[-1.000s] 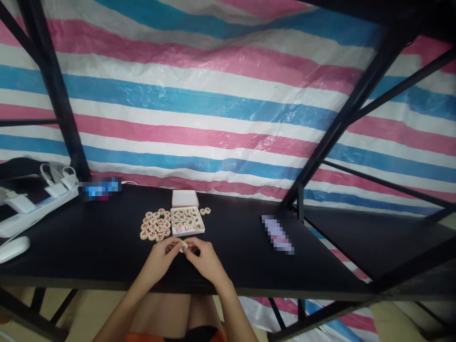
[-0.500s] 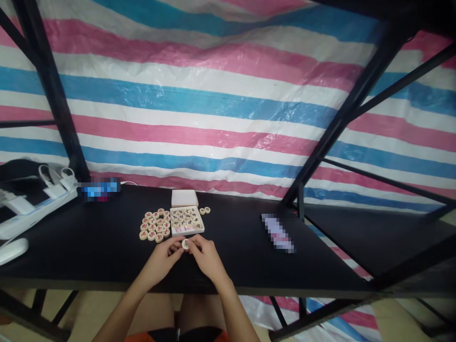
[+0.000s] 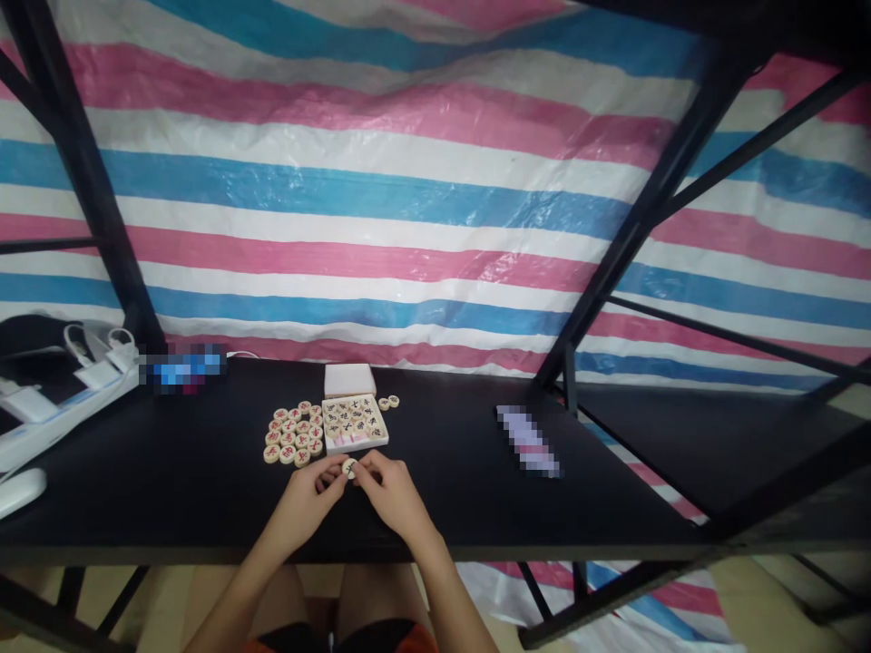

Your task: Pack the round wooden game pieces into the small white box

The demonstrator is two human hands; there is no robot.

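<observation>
Between my two hands, just in front of an open white box (image 3: 355,445), is a round Chinese chess piece (image 3: 349,469) with a dark character. My left hand (image 3: 314,491) pinches it from the left, and my right hand (image 3: 386,488) grips it from the right. Rows of black-marked pieces (image 3: 358,413) lie inside the box, with some bare pinkish floor at its near side. Left of the box, red-marked pieces (image 3: 292,435) are grouped on the black table. Two loose pieces (image 3: 388,403) sit to the box's right. The white lid (image 3: 349,380) lies behind it.
A blurred-out flat object (image 3: 527,442) lies on the table (image 3: 449,490) to the right. At the left are a power strip (image 3: 61,422) with plugs, a white mouse-like object (image 3: 22,492) and another blurred item (image 3: 183,367). Black frame posts and a striped sheet (image 3: 381,209) stand behind.
The piece between my fingers has turned slightly, its character showing at another angle. Both hands stay in front of the box. The whole view has shifted a little.
</observation>
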